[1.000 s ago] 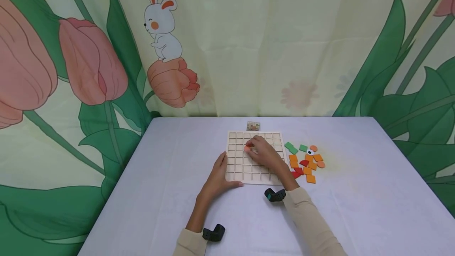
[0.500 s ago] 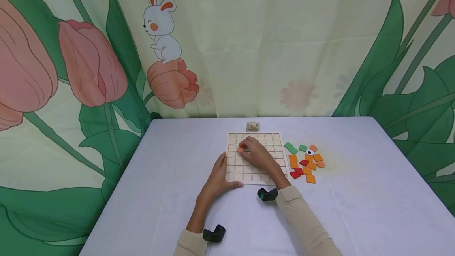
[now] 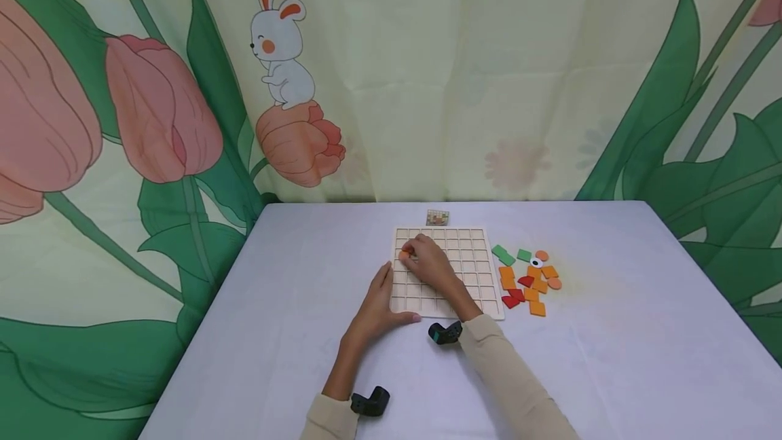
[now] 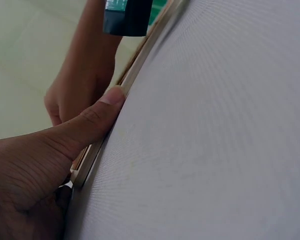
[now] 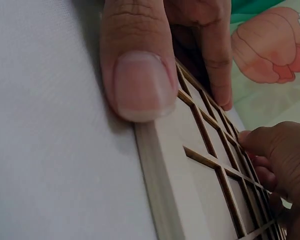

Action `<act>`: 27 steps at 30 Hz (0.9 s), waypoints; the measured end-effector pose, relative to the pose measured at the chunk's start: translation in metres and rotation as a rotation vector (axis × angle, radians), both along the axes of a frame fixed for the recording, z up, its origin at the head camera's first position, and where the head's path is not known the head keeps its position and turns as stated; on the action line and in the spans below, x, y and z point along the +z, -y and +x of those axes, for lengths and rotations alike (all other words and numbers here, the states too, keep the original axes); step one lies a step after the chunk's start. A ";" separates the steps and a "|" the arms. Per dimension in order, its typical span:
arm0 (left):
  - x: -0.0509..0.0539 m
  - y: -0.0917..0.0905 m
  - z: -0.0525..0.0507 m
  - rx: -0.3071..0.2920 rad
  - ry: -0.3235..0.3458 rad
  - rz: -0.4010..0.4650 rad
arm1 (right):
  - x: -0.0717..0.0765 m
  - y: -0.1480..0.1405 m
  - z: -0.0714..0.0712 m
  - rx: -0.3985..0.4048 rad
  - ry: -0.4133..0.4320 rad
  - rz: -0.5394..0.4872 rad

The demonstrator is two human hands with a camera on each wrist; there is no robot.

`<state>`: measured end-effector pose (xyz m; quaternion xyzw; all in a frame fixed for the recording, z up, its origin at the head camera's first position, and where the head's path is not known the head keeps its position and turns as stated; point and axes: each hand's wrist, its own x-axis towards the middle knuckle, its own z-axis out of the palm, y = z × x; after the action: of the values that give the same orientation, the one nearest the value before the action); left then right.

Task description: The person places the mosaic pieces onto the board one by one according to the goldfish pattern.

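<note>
A pale square wooden board (image 3: 470, 263) with a raised grid lies on the table. My left hand (image 3: 377, 311) braces its near-left corner, fingers along the left side and thumb along the near edge. In the left wrist view, that thumb (image 4: 95, 120) rests on the board's edge. My right hand (image 3: 430, 267) pinches a round orange disc (image 3: 403, 256) over the grid's upper left. In the right wrist view, the left thumb looms close, and the right hand (image 5: 285, 160) is at the grid on the right; its fingers hide the disc there.
Right of the board lie loose tiles: several orange tiles (image 3: 531, 295), red pieces (image 3: 516, 295), green tiles (image 3: 504, 254), orange discs (image 3: 554, 283) and a white eye piece (image 3: 535, 262). A small patterned card (image 3: 437, 217) lies behind the board. A printed curtain (image 3: 427, 87) hangs behind the table.
My right hand has slid left across the grid with the orange disc, from near the board's middle toward its left side. The left hand stays at the corner.
</note>
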<state>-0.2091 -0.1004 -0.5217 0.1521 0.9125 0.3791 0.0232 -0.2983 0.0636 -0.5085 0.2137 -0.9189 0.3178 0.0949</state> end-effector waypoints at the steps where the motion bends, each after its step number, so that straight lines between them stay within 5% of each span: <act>1: -0.001 0.000 0.000 -0.004 -0.006 0.001 | -0.001 0.001 -0.001 -0.013 -0.002 -0.006; 13: 0.000 -0.002 0.001 -0.004 -0.005 0.012 | -0.004 0.008 0.000 -0.087 0.007 -0.051; 27: 0.001 -0.002 0.001 0.011 0.010 -0.014 | -0.003 0.009 -0.002 -0.086 0.058 -0.064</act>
<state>-0.2083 -0.0985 -0.5203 0.1450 0.9158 0.3735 0.0267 -0.3003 0.0551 -0.5120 0.1617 -0.9189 0.3489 0.0886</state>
